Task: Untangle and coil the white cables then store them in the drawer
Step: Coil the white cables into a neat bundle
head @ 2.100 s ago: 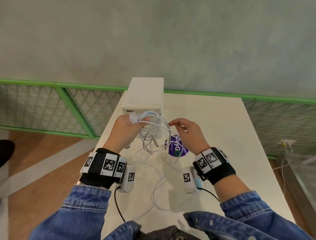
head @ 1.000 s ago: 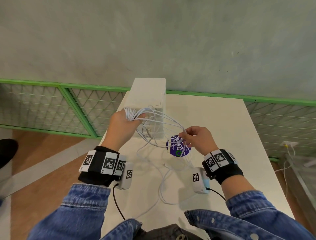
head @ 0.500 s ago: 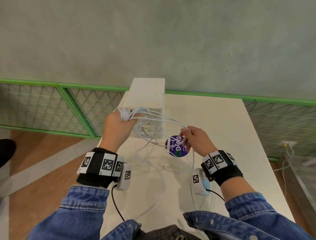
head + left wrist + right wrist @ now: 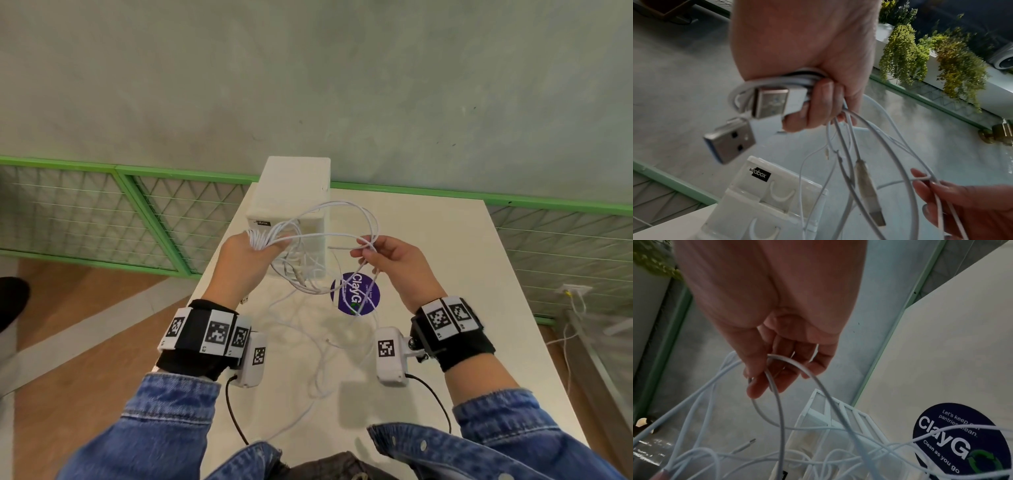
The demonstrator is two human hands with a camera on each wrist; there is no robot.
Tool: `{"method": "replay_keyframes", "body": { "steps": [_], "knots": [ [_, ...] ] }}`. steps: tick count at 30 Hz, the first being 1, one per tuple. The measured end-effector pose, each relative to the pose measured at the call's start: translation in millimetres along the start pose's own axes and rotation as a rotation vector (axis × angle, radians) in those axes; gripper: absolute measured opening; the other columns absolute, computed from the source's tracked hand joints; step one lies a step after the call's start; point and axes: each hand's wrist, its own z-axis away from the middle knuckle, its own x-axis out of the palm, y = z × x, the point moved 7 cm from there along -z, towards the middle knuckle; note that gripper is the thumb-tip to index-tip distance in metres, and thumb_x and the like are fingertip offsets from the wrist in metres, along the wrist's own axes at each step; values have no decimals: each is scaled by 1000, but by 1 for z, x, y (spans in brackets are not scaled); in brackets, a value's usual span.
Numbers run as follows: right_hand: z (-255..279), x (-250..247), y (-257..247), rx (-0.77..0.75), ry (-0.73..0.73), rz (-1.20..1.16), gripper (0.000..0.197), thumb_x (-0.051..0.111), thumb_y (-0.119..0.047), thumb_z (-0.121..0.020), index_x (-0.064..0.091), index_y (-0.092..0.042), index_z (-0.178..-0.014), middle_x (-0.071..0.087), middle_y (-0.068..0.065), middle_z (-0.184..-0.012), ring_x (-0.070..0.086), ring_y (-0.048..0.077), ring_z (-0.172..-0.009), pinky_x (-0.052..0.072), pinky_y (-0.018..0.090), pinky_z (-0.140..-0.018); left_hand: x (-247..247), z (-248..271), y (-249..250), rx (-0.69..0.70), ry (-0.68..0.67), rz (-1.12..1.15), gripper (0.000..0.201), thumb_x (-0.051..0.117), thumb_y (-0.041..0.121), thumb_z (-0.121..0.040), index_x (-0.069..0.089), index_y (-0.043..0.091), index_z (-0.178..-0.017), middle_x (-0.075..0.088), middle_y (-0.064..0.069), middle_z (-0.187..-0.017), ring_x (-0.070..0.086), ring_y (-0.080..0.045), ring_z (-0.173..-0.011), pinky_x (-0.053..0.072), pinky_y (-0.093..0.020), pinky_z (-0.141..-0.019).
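My left hand (image 4: pixel 251 255) grips a bunch of white cables (image 4: pixel 329 236) above the table, in front of the white drawer unit (image 4: pixel 291 195). In the left wrist view its fingers (image 4: pixel 818 104) curl round the strands, and two USB plugs (image 4: pixel 729 142) stick out beside them. My right hand (image 4: pixel 387 257) pinches one loop of the same cables between thumb and fingers (image 4: pixel 756 386). Loose cable lengths (image 4: pixel 318 359) trail down from both hands onto the table. The drawer fronts (image 4: pixel 777 193) show closed.
A round purple sticker (image 4: pixel 356 296) lies on the white table (image 4: pixel 479 308) under my right hand. A green mesh fence (image 4: pixel 102 219) runs behind the table below a grey wall. The table's left edge (image 4: pixel 205 284) drops to a wooden floor.
Both hands have risen and moved apart. The right hand has lifted its loop up and to the right, drawing a wider arc of cable over the drawer unit. The left keeps its grip.
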Motion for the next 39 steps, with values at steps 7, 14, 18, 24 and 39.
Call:
{"method": "replay_keyframes", "body": {
  "steps": [7, 14, 18, 24, 39],
  "knots": [
    [5, -1, -10, -1, 69, -29, 18, 55, -24, -92, 72, -20, -99, 73, 5, -85, 59, 13, -72, 42, 21, -62, 1, 4, 0, -5, 21, 24, 56, 72, 44, -79, 32, 13, -55, 33, -2, -51, 30, -16, -47, 25, -24, -43],
    [1, -28, 1, 59, 255, 116, 15, 57, -20, -92, 70, -16, -86, 69, 1, -73, 60, 11, -64, 50, 26, -64, -17, 4, -2, -13, 100, -84, 55, 70, 37, -82, 27, 13, -58, 28, -2, -58, 26, -17, -52, 20, -29, -47],
    [3, -15, 8, 83, 137, -205, 16, 50, -14, -95, 65, -7, -92, 54, 1, -58, 58, 20, -58, 56, 33, -72, -18, 0, -10, 83, 151, -200, 55, 70, 30, -84, 25, 14, -55, 29, -1, -55, 29, -19, -52, 23, -29, -48],
    [7, -10, 6, 62, -61, 342, 17, 75, -15, -77, 72, -20, -92, 58, -9, -59, 48, 7, -50, 40, 13, -55, -32, -10, -33, 178, 199, -405, 56, 66, 41, -84, 28, 15, -53, 32, -1, -53, 36, -23, -56, 26, -30, -58],
    [-4, -8, 30, -21, -157, 1031, 21, 73, -40, -76, 76, -24, -89, 58, -5, -105, 46, 15, -103, 34, 26, -85, -35, -12, -23, 174, 182, -268, 57, 69, 37, -82, 27, 15, -52, 32, -2, -54, 31, -18, -51, 25, -33, -50]
  ]
}}
